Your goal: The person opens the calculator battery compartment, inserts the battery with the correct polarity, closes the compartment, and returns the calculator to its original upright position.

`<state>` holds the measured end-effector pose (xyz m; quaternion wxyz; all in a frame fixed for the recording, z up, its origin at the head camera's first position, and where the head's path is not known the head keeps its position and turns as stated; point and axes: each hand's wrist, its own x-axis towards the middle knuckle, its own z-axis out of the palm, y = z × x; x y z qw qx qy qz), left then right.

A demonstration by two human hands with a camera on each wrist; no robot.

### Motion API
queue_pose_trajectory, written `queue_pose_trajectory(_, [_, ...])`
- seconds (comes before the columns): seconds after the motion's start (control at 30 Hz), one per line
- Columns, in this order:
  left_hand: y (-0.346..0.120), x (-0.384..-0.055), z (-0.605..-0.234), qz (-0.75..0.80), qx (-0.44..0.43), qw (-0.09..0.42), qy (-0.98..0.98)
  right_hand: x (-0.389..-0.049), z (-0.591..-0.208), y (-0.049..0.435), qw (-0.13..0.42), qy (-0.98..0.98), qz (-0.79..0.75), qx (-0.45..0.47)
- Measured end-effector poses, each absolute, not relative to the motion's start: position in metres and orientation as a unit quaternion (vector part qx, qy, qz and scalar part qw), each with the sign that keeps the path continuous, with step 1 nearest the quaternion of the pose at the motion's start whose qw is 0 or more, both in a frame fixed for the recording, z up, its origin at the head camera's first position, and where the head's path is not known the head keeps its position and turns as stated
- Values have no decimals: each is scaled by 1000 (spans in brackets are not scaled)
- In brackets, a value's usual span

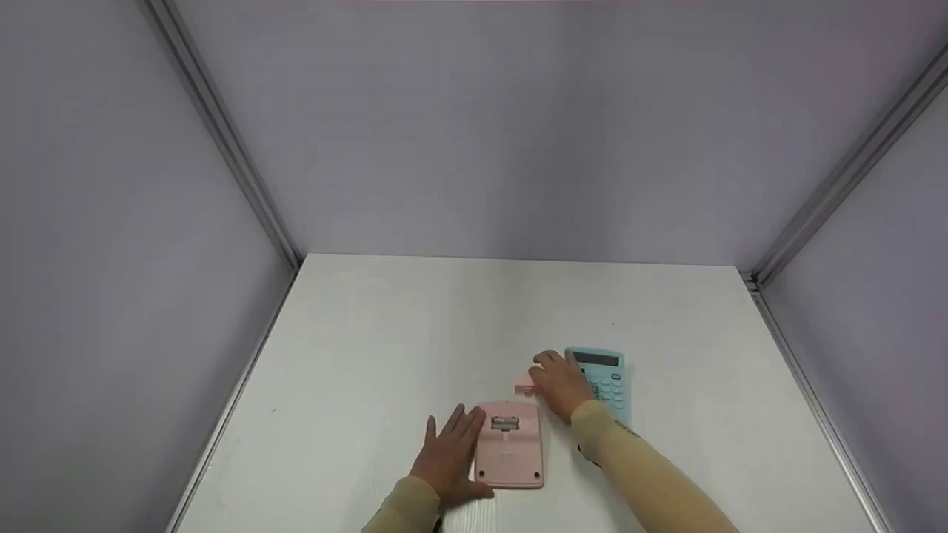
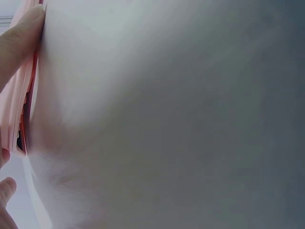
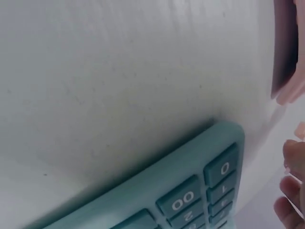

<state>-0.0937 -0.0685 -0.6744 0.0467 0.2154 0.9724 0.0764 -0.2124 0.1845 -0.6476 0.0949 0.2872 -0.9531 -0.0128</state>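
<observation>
A pink calculator point(image 1: 509, 459) lies face down, its small battery compartment point(image 1: 505, 423) uncovered with a battery inside. My left hand point(image 1: 446, 457) rests along its left side, fingers straight and spread, the thumb at its lower edge. In the left wrist view that thumb point(image 2: 21, 40) touches the edge of the pink body. Beyond the calculator's upper right corner, my right hand point(image 1: 561, 383) pinches a small pink battery cover point(image 1: 524, 384), partly hidden by the fingers. The right wrist view shows a bit of this cover point(image 3: 299, 130) by the thumb.
A light blue calculator point(image 1: 611, 392) lies face up to the right, partly under my right hand and forearm. Its keys point(image 3: 221, 167) show in the right wrist view. Both calculators are on a white table point(image 1: 370, 333), with grey panels point(image 1: 444, 133) at the back and sides.
</observation>
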Motion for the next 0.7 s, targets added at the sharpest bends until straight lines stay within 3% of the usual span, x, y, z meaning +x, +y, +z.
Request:
queue_pose_trajectory(0.27, [-69,-96,-678,86,209,52,973,-202,-634,185,163,-937,-23,308])
queue_pose_trajectory(0.7, [-69,-100,-680,88,214,42,972,-175,-626,187,230,-901,39,366])
